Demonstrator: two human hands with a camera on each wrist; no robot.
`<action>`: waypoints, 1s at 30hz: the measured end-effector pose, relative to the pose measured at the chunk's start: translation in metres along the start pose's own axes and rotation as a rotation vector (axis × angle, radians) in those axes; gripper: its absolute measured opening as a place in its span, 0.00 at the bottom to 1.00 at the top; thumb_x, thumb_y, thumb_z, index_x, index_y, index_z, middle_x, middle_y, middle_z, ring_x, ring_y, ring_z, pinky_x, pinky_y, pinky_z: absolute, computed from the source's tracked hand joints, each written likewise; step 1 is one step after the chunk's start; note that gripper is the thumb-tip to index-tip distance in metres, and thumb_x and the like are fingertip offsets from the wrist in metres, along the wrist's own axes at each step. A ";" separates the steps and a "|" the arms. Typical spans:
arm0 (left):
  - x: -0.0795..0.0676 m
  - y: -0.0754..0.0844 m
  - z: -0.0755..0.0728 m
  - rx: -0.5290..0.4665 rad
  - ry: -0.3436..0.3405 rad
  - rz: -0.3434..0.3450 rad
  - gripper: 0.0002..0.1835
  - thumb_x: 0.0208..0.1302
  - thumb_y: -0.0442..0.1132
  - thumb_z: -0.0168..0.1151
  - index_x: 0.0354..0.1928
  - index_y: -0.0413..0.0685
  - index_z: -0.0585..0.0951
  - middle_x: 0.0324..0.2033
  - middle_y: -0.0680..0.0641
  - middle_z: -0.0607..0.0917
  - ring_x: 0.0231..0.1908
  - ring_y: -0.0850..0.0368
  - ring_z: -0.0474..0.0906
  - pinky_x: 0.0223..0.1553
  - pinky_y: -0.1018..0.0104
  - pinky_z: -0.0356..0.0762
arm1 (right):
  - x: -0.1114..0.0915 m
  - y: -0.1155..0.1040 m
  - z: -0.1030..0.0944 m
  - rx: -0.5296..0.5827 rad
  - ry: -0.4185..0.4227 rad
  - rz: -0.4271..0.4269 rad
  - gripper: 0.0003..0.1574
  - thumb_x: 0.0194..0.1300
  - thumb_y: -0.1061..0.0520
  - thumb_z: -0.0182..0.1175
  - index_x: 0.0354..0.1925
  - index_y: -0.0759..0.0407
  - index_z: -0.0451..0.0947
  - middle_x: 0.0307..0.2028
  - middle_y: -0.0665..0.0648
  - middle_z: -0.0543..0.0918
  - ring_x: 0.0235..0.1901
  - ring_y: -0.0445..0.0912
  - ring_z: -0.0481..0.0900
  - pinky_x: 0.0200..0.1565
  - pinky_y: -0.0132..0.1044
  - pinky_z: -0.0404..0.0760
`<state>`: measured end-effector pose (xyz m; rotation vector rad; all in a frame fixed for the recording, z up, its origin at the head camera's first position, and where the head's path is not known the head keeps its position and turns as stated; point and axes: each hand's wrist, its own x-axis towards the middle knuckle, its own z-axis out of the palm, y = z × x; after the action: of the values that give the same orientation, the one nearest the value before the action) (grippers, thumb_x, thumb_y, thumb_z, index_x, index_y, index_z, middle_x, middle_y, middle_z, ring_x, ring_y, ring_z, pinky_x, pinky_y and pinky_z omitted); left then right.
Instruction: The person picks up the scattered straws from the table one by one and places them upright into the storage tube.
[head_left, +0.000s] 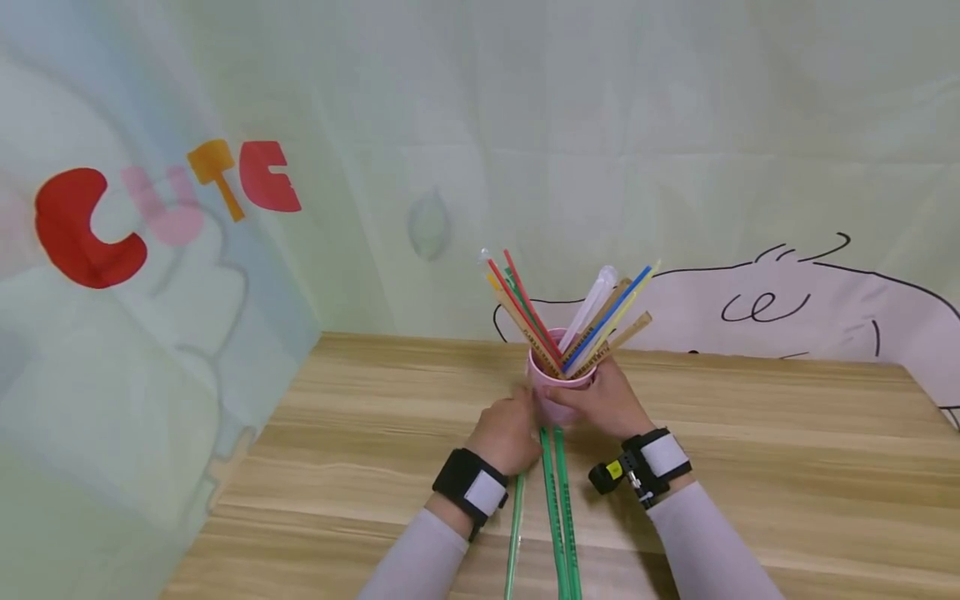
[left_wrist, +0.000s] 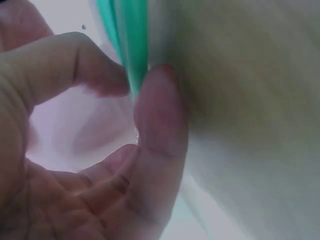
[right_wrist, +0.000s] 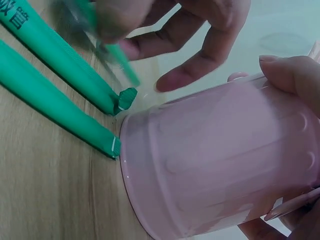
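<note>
A pink cup [head_left: 557, 408] stands on the wooden table, holding several wrapped straws [head_left: 592, 333] in brown, white, red, blue, yellow and green that fan out over its rim. My right hand [head_left: 613, 402] grips the cup from its right side, the thumb lying along the wall in the right wrist view. Just left of the cup, my left hand [head_left: 508, 433] pinches a slim green straw [left_wrist: 134, 45] between thumb and index finger. In the right wrist view the tip of this straw [right_wrist: 122, 64] is blurred and points down near the cup's base.
Two straws in printed green paper sleeves [head_left: 553, 508] lie side by side on the table [head_left: 360, 467], their far ends by the cup's base. A pale curtain printed with letters [head_left: 270, 177] hangs at the left and along the back edge.
</note>
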<state>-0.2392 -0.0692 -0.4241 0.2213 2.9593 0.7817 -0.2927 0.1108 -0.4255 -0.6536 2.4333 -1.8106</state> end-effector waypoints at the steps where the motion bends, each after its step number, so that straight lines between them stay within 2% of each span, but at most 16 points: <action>1: 0.001 -0.002 -0.003 -0.019 -0.005 -0.011 0.32 0.51 0.34 0.75 0.58 0.35 0.72 0.36 0.37 0.85 0.29 0.48 0.80 0.28 0.57 0.80 | 0.000 0.000 0.000 0.000 0.000 0.002 0.51 0.58 0.56 0.79 0.73 0.42 0.66 0.65 0.51 0.79 0.66 0.49 0.77 0.67 0.54 0.75; 6: 0.004 -0.012 -0.025 -0.138 0.018 -0.101 0.36 0.54 0.37 0.74 0.63 0.31 0.71 0.32 0.38 0.83 0.24 0.50 0.77 0.23 0.61 0.75 | 0.000 0.001 0.000 0.003 -0.006 0.008 0.50 0.57 0.55 0.79 0.72 0.41 0.67 0.65 0.50 0.80 0.65 0.48 0.77 0.66 0.53 0.75; 8: 0.004 -0.017 -0.037 -0.180 0.046 -0.111 0.33 0.56 0.38 0.72 0.63 0.30 0.74 0.24 0.44 0.81 0.19 0.54 0.74 0.21 0.65 0.71 | 0.000 0.002 0.000 0.007 -0.008 0.007 0.49 0.57 0.55 0.79 0.72 0.41 0.67 0.64 0.50 0.80 0.65 0.48 0.77 0.66 0.53 0.75; 9: 0.004 -0.020 -0.043 -0.189 0.064 -0.108 0.28 0.57 0.38 0.71 0.58 0.30 0.78 0.19 0.48 0.78 0.17 0.57 0.72 0.20 0.66 0.68 | 0.000 0.003 0.000 0.006 -0.008 0.005 0.49 0.57 0.55 0.79 0.72 0.42 0.67 0.64 0.50 0.80 0.66 0.48 0.77 0.66 0.53 0.75; 12: 0.001 -0.027 -0.063 -0.241 0.127 -0.097 0.22 0.60 0.39 0.68 0.53 0.32 0.82 0.15 0.53 0.77 0.14 0.62 0.70 0.19 0.69 0.65 | 0.001 0.002 0.000 0.000 -0.006 0.000 0.49 0.57 0.55 0.79 0.72 0.42 0.67 0.65 0.49 0.80 0.65 0.48 0.77 0.66 0.53 0.74; 15: -0.003 -0.033 -0.083 -0.294 0.180 -0.091 0.19 0.63 0.40 0.65 0.52 0.34 0.84 0.23 0.51 0.84 0.17 0.63 0.78 0.20 0.70 0.71 | 0.002 0.002 0.000 -0.011 0.000 -0.008 0.50 0.56 0.55 0.79 0.72 0.42 0.68 0.64 0.49 0.81 0.64 0.47 0.77 0.65 0.53 0.75; 18: -0.008 -0.035 -0.100 -0.372 0.223 -0.084 0.20 0.68 0.39 0.63 0.58 0.36 0.80 0.34 0.45 0.87 0.23 0.58 0.86 0.25 0.69 0.81 | 0.002 0.002 0.000 -0.020 0.005 -0.009 0.50 0.56 0.55 0.80 0.72 0.42 0.68 0.63 0.50 0.81 0.64 0.47 0.77 0.65 0.53 0.75; 23: -0.018 -0.030 -0.126 -0.545 0.324 -0.013 0.15 0.73 0.37 0.57 0.58 0.39 0.75 0.38 0.39 0.85 0.28 0.50 0.89 0.31 0.61 0.88 | 0.003 0.004 0.000 -0.018 0.003 -0.016 0.50 0.56 0.56 0.79 0.72 0.44 0.67 0.64 0.51 0.80 0.66 0.48 0.76 0.67 0.52 0.74; 26: -0.024 -0.022 -0.141 -0.624 0.429 0.057 0.12 0.75 0.37 0.55 0.56 0.41 0.73 0.37 0.39 0.85 0.27 0.51 0.90 0.31 0.60 0.89 | 0.003 0.004 0.000 -0.012 0.002 -0.028 0.50 0.56 0.57 0.79 0.72 0.45 0.67 0.64 0.52 0.81 0.66 0.49 0.77 0.67 0.51 0.75; 30: -0.031 -0.011 -0.158 -0.740 0.606 0.170 0.10 0.77 0.38 0.55 0.54 0.42 0.72 0.35 0.40 0.84 0.28 0.52 0.90 0.30 0.59 0.89 | 0.003 0.005 -0.001 -0.016 0.003 -0.030 0.49 0.57 0.57 0.79 0.72 0.45 0.68 0.64 0.52 0.81 0.65 0.48 0.77 0.67 0.50 0.74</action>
<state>-0.2266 -0.1600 -0.2918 0.2081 2.8717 2.2163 -0.2974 0.1115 -0.4292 -0.6928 2.4558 -1.8061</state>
